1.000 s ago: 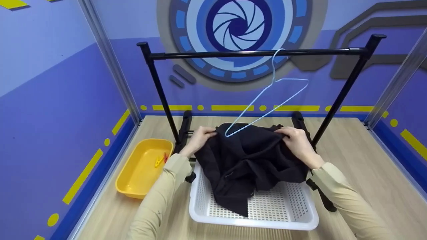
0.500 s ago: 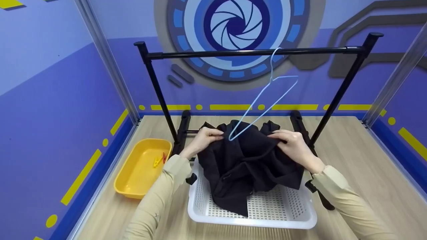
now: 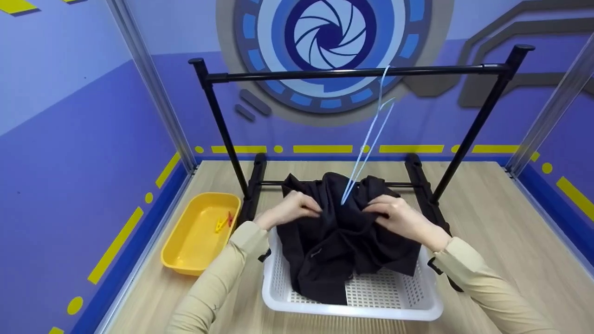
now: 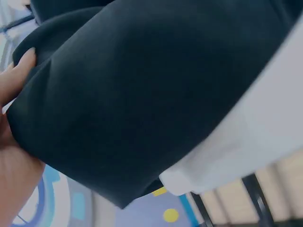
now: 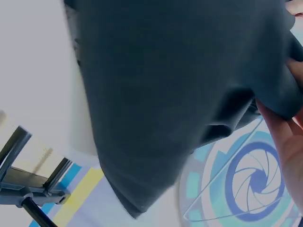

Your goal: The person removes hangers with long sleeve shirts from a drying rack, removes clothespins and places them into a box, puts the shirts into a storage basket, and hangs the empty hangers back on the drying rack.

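A crumpled black garment (image 3: 343,232) is held up over a white perforated basket (image 3: 352,310), its lower folds hanging into it. My left hand (image 3: 297,207) pinches the cloth on the left side, and my right hand (image 3: 394,218) grips it on the right. In the left wrist view, the thumb of the left hand (image 4: 19,80) lies on the dark fabric (image 4: 132,94). The right wrist view shows the right hand (image 5: 289,142) with cloth between thumb and fingers. A light blue wire hanger (image 3: 369,144) hangs from the rack bar, turned nearly edge-on, its lower end in front of the garment.
The black clothes rack (image 3: 297,75) stands behind the basket, its feet on the wooden table (image 3: 492,222). At the left a yellow tray (image 3: 190,250) holds a yellow clothespin (image 3: 220,226) and a red clothespin (image 3: 230,218). Blue panels wall the table in.
Both hands have moved down and closer together, bunching the garment and lowering it slightly. The hanger has swung from a wide angle to nearly edge-on.
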